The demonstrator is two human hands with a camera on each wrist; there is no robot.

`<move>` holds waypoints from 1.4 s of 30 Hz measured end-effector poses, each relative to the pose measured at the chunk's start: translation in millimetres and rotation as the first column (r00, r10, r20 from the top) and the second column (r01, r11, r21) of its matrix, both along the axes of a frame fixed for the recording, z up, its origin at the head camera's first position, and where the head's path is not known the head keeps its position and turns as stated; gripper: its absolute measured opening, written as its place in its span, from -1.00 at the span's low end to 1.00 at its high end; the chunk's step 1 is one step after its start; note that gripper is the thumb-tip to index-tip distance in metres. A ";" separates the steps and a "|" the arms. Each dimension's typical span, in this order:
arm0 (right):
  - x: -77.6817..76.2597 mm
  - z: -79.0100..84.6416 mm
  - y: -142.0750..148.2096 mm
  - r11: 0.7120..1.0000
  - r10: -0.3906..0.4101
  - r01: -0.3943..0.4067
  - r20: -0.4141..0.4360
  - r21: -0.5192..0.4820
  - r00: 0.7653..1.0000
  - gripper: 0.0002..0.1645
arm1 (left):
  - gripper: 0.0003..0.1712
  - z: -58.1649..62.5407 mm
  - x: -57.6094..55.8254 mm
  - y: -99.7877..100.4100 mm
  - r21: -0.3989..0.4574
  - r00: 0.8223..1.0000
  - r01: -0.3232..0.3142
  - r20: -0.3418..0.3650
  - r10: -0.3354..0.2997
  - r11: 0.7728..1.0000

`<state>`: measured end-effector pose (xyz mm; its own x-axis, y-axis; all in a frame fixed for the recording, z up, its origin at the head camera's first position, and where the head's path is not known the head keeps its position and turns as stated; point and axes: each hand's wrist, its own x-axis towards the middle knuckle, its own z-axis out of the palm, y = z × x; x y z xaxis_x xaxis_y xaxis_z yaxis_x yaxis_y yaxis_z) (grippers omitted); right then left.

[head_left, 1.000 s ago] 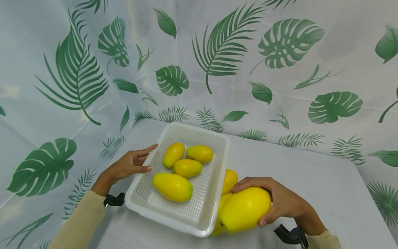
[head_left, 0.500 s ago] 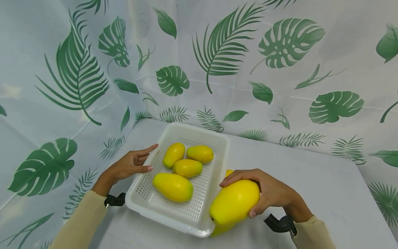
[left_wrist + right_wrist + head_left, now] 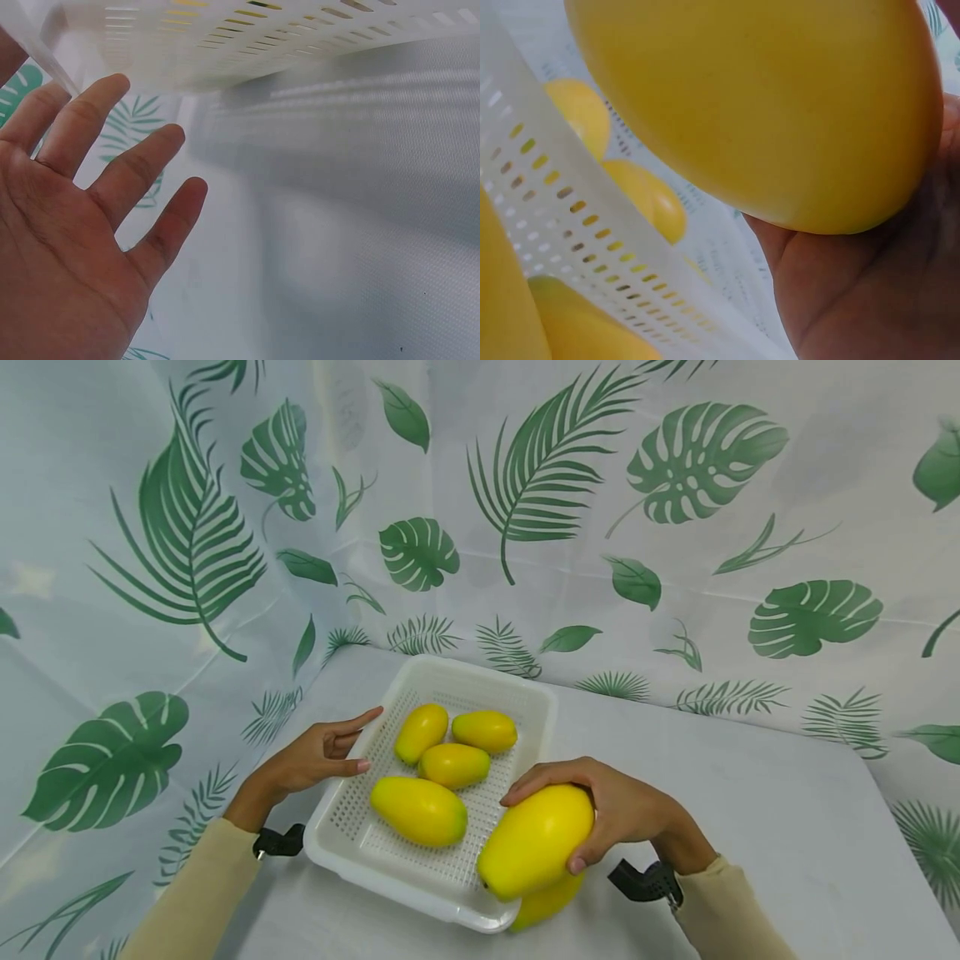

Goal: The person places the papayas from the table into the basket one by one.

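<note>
A white perforated plastic basket [image 3: 341, 852] stands on the table with several yellow papayas in it, the largest, a papaya [image 3: 418, 811], lying nearest its front. My left hand [image 3: 300, 760] touches the basket's left rim; in the left wrist view its fingers [image 3: 142, 172] are spread and nearly straight. My right hand [image 3: 607, 802] grips another large yellow papaya [image 3: 536, 839] from above and the right side, holding it over the basket's front right rim. In the right wrist view, this papaya [image 3: 765, 112] rests against the palm. Its lower tip shows a small dark spot.
Another yellow papaya [image 3: 546, 903] lies on the table [image 3: 750, 860] outside the basket, partly hidden under the held one. A white curtain [image 3: 570, 593] with green leaf prints hangs behind and at the left. Dark wrist mounts sit below both hands.
My right hand has moved the held papaya leftward, from beside the basket to over its right rim. The left hand and the basket have stayed in place.
</note>
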<state>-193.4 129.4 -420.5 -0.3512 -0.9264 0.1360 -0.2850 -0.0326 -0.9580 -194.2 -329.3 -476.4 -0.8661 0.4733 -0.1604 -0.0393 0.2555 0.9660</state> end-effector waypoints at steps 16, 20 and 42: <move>-13.8 -8.8 -26.2 0.994 0.084 -0.085 0.028 0.066 0.996 -0.14 | -0.01 -1.3 -1.1 -1.6 0.004 1.000 0.008 -0.007 -0.008 1.000; -15.7 -11.8 -32.1 0.992 0.092 -0.094 0.030 0.082 0.995 -0.13 | -0.01 -1.2 -0.6 -2.3 0.000 1.000 0.006 -0.008 -0.006 1.000; -20.9 -13.6 -57.6 0.980 0.138 -0.133 -0.025 0.146 0.990 -0.15 | -0.02 -1.9 -0.1 -1.9 0.030 1.000 0.019 -0.006 -0.018 0.999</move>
